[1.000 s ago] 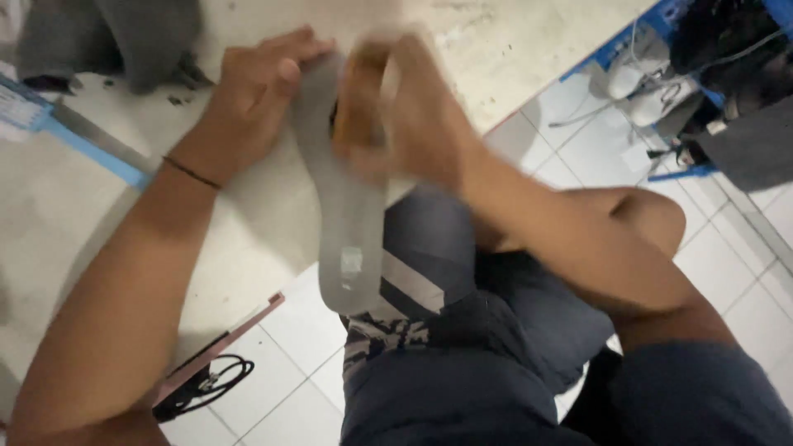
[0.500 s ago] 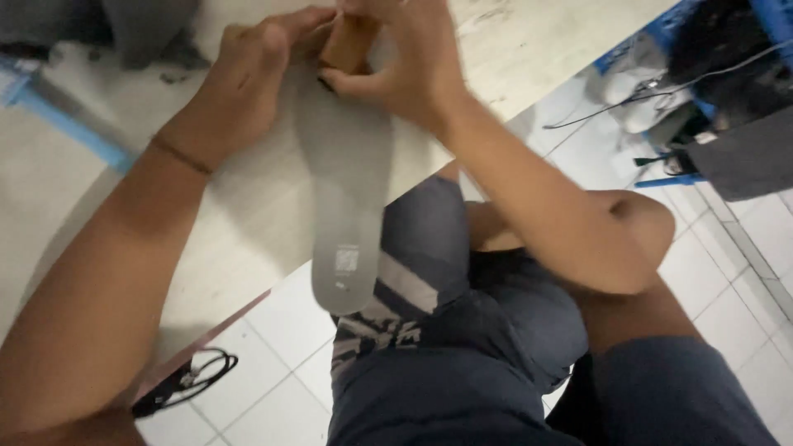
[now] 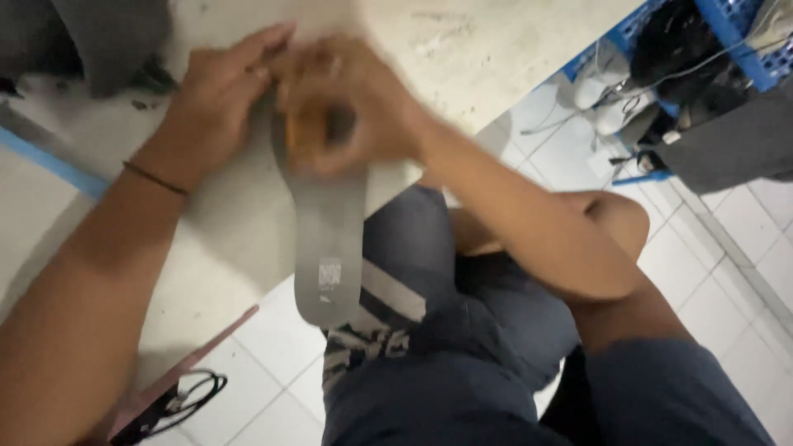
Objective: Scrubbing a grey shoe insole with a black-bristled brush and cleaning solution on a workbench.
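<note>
The person sits at a pale worktable (image 3: 462,58), knees under its edge, and works on a grey shoe insole (image 3: 329,248) that lies flat on the tabletop. The heel end of the insole, with a small printed label on it, sticks out past the table edge above the lap. The left hand (image 3: 216,107) lies open and flat, fingers stretched forward, pressing the upper part of the insole down against the table; a thin dark band sits on that wrist. The right hand (image 3: 351,111) is closed around a small orange-brown object (image 3: 307,132), perhaps a wooden block or brush, though motion blur keeps me from saying which. That hand rests on the insole's front half, right beside the left hand and touching it.

Along the left of the table runs a blue strip (image 3: 51,163), and a dark grey piece of material (image 3: 91,37) lies at the far left corner. On the white tiled floor to the right stands a blue plastic crate (image 3: 743,41) with cables around it.
</note>
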